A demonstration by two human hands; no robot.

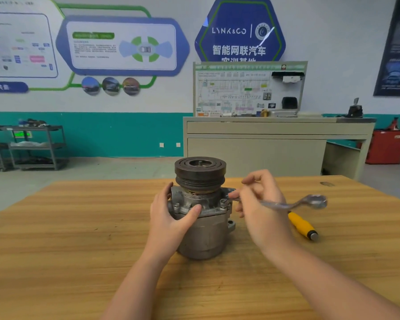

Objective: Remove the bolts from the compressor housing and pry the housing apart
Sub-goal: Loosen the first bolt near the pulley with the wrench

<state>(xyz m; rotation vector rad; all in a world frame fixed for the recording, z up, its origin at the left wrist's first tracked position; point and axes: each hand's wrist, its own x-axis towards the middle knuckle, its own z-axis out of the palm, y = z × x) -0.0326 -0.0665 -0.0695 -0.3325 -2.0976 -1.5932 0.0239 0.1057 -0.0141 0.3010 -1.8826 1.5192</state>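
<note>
A grey metal compressor stands upright on the wooden table, its dark grooved pulley on top. Bolts stick up from the flange below the pulley. My left hand grips the housing's left side, thumb across the front. My right hand holds a silver ring wrench by its shank. One end of the wrench sits at the right front bolt, and the other ring end points right.
A yellow-handled screwdriver lies on the table just right of my right hand. Beyond the table stand a beige workbench with a wiring display board, grey shelf carts at the left, and a red cabinet at the far right.
</note>
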